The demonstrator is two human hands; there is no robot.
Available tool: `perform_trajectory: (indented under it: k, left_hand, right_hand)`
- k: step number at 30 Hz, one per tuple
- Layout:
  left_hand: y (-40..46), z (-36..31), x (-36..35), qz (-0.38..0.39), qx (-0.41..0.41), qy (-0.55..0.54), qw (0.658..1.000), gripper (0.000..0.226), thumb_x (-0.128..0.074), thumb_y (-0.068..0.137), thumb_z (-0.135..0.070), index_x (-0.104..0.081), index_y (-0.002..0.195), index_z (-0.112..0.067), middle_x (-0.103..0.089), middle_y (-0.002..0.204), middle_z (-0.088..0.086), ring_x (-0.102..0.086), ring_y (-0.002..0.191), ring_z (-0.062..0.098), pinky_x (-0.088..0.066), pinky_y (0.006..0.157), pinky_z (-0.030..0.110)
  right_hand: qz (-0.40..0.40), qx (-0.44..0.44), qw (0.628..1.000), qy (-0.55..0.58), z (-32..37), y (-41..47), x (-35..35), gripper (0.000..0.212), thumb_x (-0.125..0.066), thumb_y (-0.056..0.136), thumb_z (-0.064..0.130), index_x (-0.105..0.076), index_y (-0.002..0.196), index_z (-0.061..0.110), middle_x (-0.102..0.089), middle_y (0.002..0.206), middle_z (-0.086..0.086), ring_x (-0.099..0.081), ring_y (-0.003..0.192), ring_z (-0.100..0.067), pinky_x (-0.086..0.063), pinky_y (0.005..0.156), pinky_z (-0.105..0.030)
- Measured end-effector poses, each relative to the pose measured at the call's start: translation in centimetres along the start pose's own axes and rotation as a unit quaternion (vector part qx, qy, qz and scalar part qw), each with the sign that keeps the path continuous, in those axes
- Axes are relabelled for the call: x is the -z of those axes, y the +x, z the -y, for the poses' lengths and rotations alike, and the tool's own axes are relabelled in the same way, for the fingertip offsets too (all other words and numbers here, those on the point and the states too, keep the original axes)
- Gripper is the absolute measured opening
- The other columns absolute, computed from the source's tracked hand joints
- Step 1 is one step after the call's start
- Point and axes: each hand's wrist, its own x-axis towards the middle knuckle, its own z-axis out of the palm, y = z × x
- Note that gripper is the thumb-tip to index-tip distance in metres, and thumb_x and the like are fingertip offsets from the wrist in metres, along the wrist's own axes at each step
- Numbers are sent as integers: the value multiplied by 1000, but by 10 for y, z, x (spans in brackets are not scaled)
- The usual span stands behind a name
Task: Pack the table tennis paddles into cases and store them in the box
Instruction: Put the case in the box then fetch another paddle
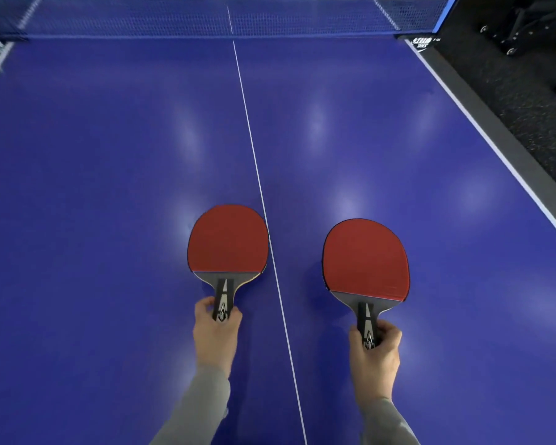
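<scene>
A blue desk is split by a white centre line. Left of the line, the left hand has its grip closed around the handle of a red-faced paddle. Right of the line, the right hand grips a second red paddle likewise. Beyond both, a net crosses the line, with nothing between.

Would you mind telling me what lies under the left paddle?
Around the left paddle, only the blue table shows, with the white centre line beside its right edge. Whatever lies directly beneath its blade is covered.
</scene>
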Motion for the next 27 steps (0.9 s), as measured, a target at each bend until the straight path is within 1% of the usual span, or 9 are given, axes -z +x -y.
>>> perform_trajectory:
  k: [3,6,10,13,15,19,21,23,27]
  left_hand:
    - [-59,36,0,-16,27,1,1000,26,-65,83,-16,-48,101,-25,-61,84,-7,-58,71,13,-40,55,26]
    - [-106,68,-10,-41,58,-12,997,28,-67,80,-12,-50,100,-21,-61,77,-5,-58,65,13,-39,53,25]
    - [-151,96,-29,-35,82,-32,995,29,-68,80,-12,-49,99,-20,-61,76,-4,-57,60,14,-41,52,25]
    - [-172,106,-39,-32,81,-38,996,31,-69,80,-13,-47,98,-24,-62,81,-6,-59,65,8,-39,48,12]
    - [-177,108,-40,-20,71,-40,996,31,-70,81,-15,-46,97,-26,-63,84,-7,-60,71,5,-39,51,12]
    - [-178,112,-32,47,42,-29,998,35,-76,77,-18,-49,94,-32,-65,89,-12,-61,81,0,-41,62,10]
    - [-178,116,-23,88,27,-29,995,40,-79,74,-14,-53,98,-31,-67,93,-10,-64,86,4,-45,68,12]
    - [-175,121,-14,137,21,-37,990,47,-80,71,-7,-54,103,-28,-67,98,-7,-67,85,3,-50,68,12]
    - [-167,125,-2,216,26,-58,974,58,-81,66,3,-53,108,-27,-65,105,-2,-69,89,6,-53,71,15]
  right_hand:
    - [44,1,999,2,-11,-18,19,29,-69,81,12,-46,98,18,-59,80,3,-57,75,-11,-40,60,-26]
    - [85,3,996,-3,-25,-33,39,28,-69,81,13,-47,96,19,-59,79,3,-58,74,-14,-40,61,-28]
    - [122,5,992,-17,-43,-47,67,28,-70,81,15,-47,95,20,-59,79,2,-57,72,-15,-41,60,-28]
    - [145,7,989,-27,-57,-53,85,28,-71,81,15,-46,93,22,-59,77,3,-57,70,-14,-41,59,-27]
    - [157,13,987,-29,-62,-56,91,29,-71,81,16,-45,89,27,-59,76,4,-57,68,-12,-41,58,-25]
    - [179,19,983,-33,-66,-61,92,30,-71,80,18,-44,86,29,-58,77,6,-57,68,-11,-42,59,-25]
    - [190,26,981,-35,-64,-65,87,30,-71,80,18,-44,86,30,-58,76,6,-57,68,-10,-42,58,-22]
    - [197,31,979,-36,-60,-70,77,31,-71,81,19,-43,86,31,-58,79,6,-57,70,-9,-42,59,-22]
    - [220,31,974,-46,-53,-84,54,32,-70,80,20,-42,88,33,-58,85,6,-57,77,-12,-49,69,-32]
